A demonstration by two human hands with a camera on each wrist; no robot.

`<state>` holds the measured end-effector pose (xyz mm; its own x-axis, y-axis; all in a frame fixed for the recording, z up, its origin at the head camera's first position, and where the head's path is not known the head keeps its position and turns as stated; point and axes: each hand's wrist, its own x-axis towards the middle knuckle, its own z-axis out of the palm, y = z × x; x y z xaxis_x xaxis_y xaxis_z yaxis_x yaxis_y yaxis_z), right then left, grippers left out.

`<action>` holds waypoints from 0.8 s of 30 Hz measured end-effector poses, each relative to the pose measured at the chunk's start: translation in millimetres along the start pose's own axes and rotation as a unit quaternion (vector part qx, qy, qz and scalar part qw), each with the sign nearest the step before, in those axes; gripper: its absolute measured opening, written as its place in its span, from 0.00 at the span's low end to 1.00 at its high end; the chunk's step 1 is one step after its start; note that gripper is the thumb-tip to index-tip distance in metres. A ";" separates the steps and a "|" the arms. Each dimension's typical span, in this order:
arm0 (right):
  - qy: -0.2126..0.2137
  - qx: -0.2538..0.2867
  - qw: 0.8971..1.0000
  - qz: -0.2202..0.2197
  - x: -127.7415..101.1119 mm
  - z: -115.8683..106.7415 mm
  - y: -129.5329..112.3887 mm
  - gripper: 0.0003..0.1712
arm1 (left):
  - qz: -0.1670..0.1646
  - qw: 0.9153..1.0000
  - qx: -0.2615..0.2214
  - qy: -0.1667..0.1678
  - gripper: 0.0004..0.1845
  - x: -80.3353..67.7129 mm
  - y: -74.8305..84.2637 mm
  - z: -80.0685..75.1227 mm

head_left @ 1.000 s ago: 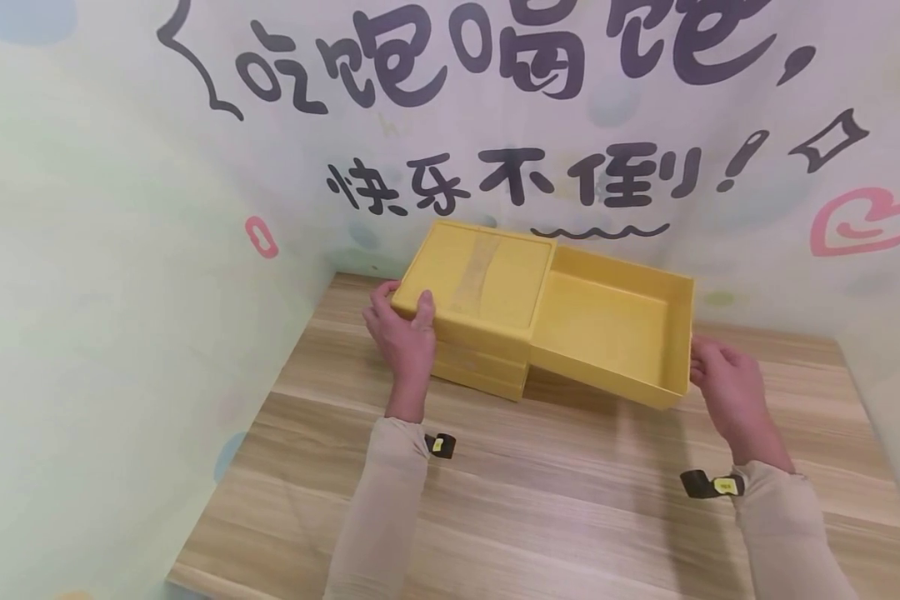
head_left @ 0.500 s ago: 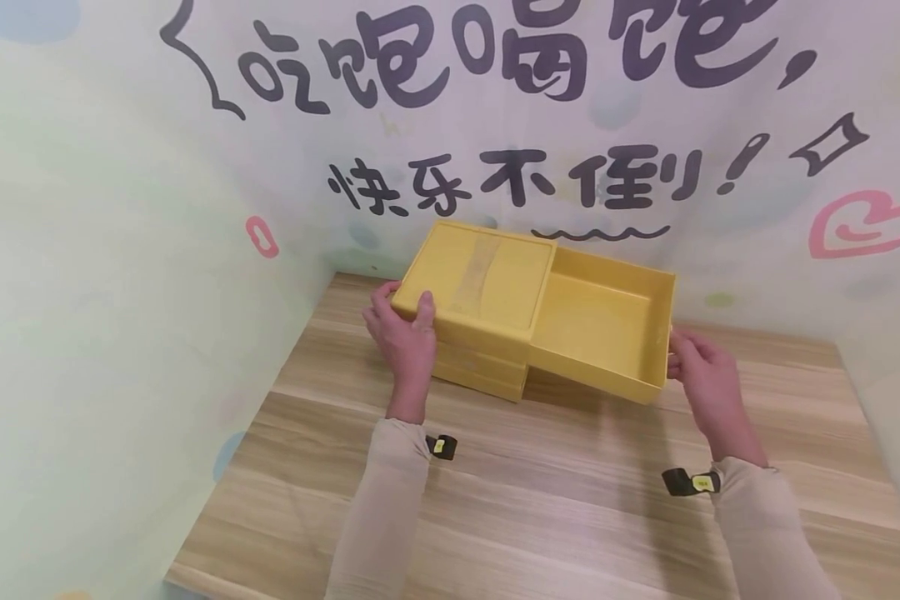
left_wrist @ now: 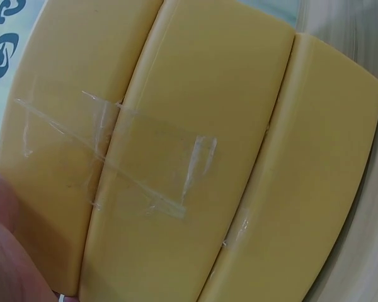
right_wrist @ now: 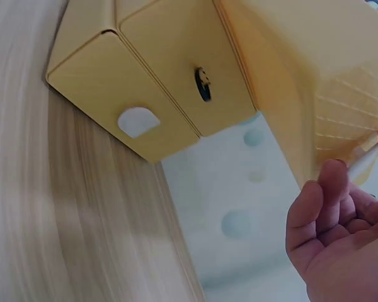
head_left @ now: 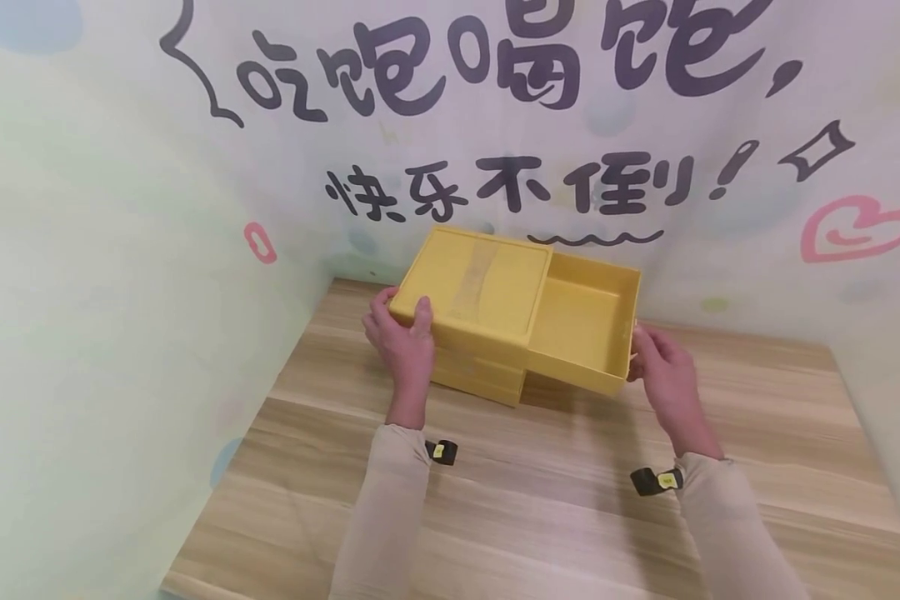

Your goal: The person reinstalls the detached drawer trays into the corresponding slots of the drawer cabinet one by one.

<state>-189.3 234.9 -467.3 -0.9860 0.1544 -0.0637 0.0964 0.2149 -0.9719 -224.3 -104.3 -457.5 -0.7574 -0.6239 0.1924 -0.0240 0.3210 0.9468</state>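
Left hand [head_left: 401, 337] grips the yellow box's [head_left: 472, 287] near-left corner; right hand [head_left: 663, 375] pinches the half-open top drawer's [head_left: 585, 321] front.

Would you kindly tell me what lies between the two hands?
In the head view, the yellow box gripped by the left hand and its open drawer, held at its front by the right hand.

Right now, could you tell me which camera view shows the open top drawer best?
The head view: the open drawer shows whole, with the right hand at its front. The right wrist view shows only its underside and front edge. In the left wrist view I cannot tell the drawer apart.
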 end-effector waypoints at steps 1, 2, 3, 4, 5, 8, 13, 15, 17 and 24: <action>-0.002 -0.004 1.000 -0.002 0.0 2.7 -0.1 0.37 | 0.001 1.000 -0.001 0.000 0.28 0.2 -0.1 0.0; -0.004 -0.002 1.000 -0.004 0.0 5.3 -0.2 0.37 | 0.000 1.000 -0.002 0.001 0.28 0.3 -0.3 -0.1; -0.005 0.001 1.000 -0.005 0.2 7.7 -0.3 0.37 | 0.000 1.000 -0.002 0.000 0.28 0.4 -0.5 -0.1; -0.004 0.004 1.000 -0.006 0.4 9.9 -0.5 0.37 | 0.000 1.000 -0.003 0.000 0.28 0.5 -0.7 0.0; -0.004 0.005 1.000 -0.007 0.6 11.8 -0.8 0.36 | 0.000 1.000 -0.004 0.000 0.28 0.4 -0.8 0.0; -0.003 0.008 1.000 -0.004 1.7 15.7 -1.5 0.36 | 0.001 1.000 -0.006 0.001 0.28 0.4 -1.2 0.7; 0.004 0.014 1.000 -0.001 2.3 21.0 -1.7 0.37 | 0.006 1.000 -0.006 0.000 0.28 0.2 -2.0 2.2; 0.005 0.020 1.000 0.001 2.5 23.6 -1.4 0.36 | 0.006 1.000 -0.009 -0.002 0.28 -0.3 -2.2 2.4; 0.002 0.024 1.000 0.005 2.7 26.7 -1.1 0.36 | 0.007 1.000 -0.011 -0.003 0.28 -0.7 -2.2 2.2; -0.005 0.056 0.998 0.011 4.0 40.3 -1.6 0.35 | 0.007 1.000 -0.017 -0.001 0.28 -0.5 -2.4 0.5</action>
<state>-198.9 196.4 -475.1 -0.9852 0.1477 -0.0872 0.1030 0.1033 -0.9893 -224.1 -104.4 -460.0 -0.7593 -0.6175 0.2052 0.0093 0.3050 0.9523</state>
